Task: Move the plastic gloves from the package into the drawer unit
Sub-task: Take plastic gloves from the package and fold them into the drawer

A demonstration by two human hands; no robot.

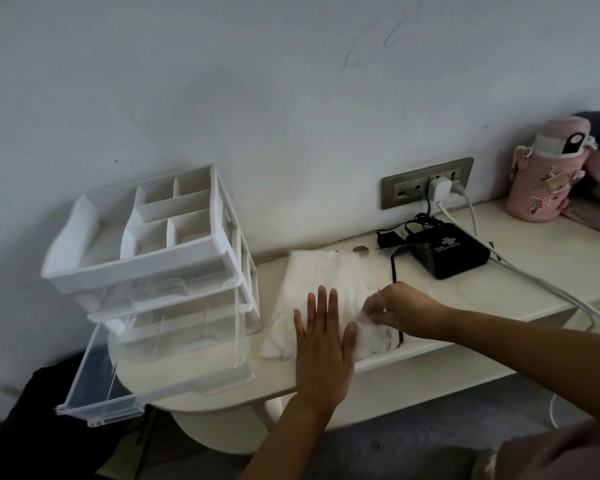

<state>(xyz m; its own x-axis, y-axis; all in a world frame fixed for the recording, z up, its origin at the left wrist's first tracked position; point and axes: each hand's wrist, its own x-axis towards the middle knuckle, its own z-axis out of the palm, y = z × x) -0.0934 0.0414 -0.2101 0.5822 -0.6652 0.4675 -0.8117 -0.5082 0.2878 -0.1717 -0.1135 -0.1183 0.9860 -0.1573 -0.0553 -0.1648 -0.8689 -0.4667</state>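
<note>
The left hand [323, 344] lies flat, fingers straight, on the package [326, 271], seemingly steadying it. The right hand [404, 310] pinches plastic gloves [371, 308] at its right end. Left of the package, the drawer unit [153, 268] has its bottom drawer [118, 389] open, ready.

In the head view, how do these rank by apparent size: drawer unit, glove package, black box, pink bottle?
1. drawer unit
2. glove package
3. black box and pink bottle look about alike; the bottle stands farther off, so unranked.

scuffed pale wall [257, 81]; cream shelf [499, 299], grey socket panel [426, 183]; dim light
</note>
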